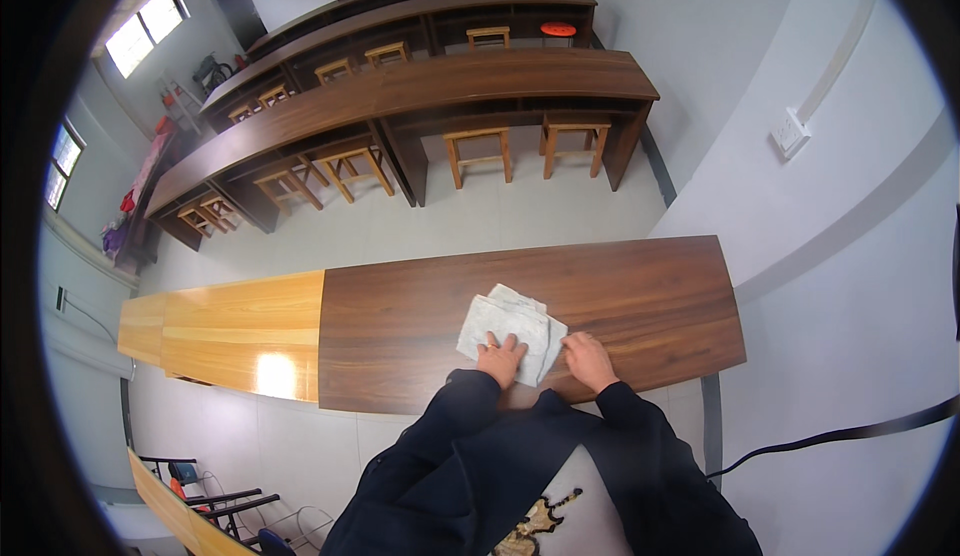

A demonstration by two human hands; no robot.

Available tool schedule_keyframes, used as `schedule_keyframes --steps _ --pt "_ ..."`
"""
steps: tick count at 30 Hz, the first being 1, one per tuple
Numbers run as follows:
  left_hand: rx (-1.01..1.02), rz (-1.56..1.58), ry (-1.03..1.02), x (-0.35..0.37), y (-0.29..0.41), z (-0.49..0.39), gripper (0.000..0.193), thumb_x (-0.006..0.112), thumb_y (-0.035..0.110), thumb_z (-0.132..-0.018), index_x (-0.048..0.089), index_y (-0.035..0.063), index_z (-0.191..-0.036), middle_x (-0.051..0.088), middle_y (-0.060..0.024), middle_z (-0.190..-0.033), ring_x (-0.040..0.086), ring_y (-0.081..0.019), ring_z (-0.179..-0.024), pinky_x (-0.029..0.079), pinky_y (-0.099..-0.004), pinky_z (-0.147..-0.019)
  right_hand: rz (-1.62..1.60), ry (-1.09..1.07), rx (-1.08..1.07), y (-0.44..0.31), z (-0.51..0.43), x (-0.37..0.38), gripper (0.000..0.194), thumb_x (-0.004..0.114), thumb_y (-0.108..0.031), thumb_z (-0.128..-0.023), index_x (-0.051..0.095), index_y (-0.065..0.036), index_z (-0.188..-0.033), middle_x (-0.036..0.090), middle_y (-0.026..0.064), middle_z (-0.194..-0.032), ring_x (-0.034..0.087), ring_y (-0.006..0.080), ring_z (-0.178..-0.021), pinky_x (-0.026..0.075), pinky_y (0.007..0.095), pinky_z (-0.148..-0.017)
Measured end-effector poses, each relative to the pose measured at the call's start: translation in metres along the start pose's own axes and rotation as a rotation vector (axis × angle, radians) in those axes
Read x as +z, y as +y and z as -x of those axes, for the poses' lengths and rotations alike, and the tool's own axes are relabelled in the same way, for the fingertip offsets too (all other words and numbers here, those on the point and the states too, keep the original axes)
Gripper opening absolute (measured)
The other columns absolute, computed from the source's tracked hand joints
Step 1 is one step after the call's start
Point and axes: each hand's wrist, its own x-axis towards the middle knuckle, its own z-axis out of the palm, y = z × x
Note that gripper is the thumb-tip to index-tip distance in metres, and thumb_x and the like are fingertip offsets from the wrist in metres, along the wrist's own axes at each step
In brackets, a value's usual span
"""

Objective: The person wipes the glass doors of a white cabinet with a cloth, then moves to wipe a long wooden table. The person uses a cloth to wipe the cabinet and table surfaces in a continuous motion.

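A small pile of light grey cloths [504, 319], folded or stacked with corners fanned out, lies on the dark brown wooden tabletop [637, 293]. My left hand [501, 361] rests on the near side of the pile, palm down with its fingers spread. At the pile's right corner, my right hand [589, 361] is curled, its thumb and fingertips pinching the edge of a cloth. The underside of the pile is hidden.
Light yellow wooden tabletops [247, 331] adjoin on the left. Beyond stand rows of dark desks [517, 75] with wooden stools [478, 135]. A white wall with a socket [790, 134] is at right. Near it hangs a black cable [840, 434]. Folding chairs [232, 507] lie lower left.
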Motion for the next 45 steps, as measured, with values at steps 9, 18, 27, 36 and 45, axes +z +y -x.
schedule_keyframes --steps 9,18,27,36,45 --pt "-0.609 0.183 0.037 -0.004 -0.155 0.052 0.053 0.069 0.029 -0.089 0.058 0.0241 -0.141 0.057 -0.0151 -0.141 0.061 -0.0525 -0.122 0.055 -0.0572 -0.097 0.245 -0.140 0.533 0.046 0.036 -0.020 0.086 0.073 -0.042 -0.096 0.033 -0.020 -0.168 0.021 0.0276 -0.174 0.020 0.0507 -0.159 0.026 0.0644 -0.125" --pt "-1.482 0.416 0.027 0.019 -0.266 0.133 0.084 0.078 0.054 -0.084 0.050 0.0098 -0.150 0.049 -0.0364 -0.146 0.060 -0.0567 -0.125 0.050 -0.0577 -0.110 0.240 -0.280 0.622 0.036 0.024 -0.014 0.108 0.072 -0.061 -0.093 0.013 -0.018 -0.174 0.003 0.0313 -0.176 0.002 0.0541 -0.162 0.014 0.0705 -0.126" --pt "-0.849 0.362 0.069 0.004 -0.132 0.003 0.092 0.078 0.052 -0.087 0.045 0.0016 -0.157 0.053 -0.0350 -0.139 0.056 -0.0500 -0.129 0.047 -0.0549 -0.110 0.225 -0.296 0.639 0.039 0.023 -0.012 0.110 0.072 -0.062 -0.093 0.010 -0.020 -0.174 -0.002 0.0306 -0.177 -0.002 0.0539 -0.162 0.011 0.0711 -0.126" --pt "0.334 0.051 0.015 -0.014 0.019 -0.026 0.064 0.076 0.038 -0.090 0.059 0.0222 -0.151 0.060 -0.0156 -0.132 0.056 -0.0382 -0.125 0.048 -0.0536 -0.103 0.223 -0.292 0.650 0.037 0.024 -0.014 0.109 0.072 -0.063 -0.092 0.012 -0.024 -0.174 -0.001 0.0279 -0.178 -0.001 0.0509 -0.163 0.010 0.0686 -0.127" --pt "-0.195 -0.048 0.139 -0.015 -0.134 -0.027 0.063 0.072 0.042 -0.094 0.058 0.0203 -0.152 0.061 -0.0150 -0.132 0.061 -0.0401 -0.121 0.053 -0.0518 -0.100 0.218 -0.291 0.646 0.038 0.024 -0.013 0.110 0.070 -0.066 -0.092 0.009 -0.025 -0.174 -0.002 0.0280 -0.178 -0.002 0.0512 -0.163 0.012 0.0692 -0.127"
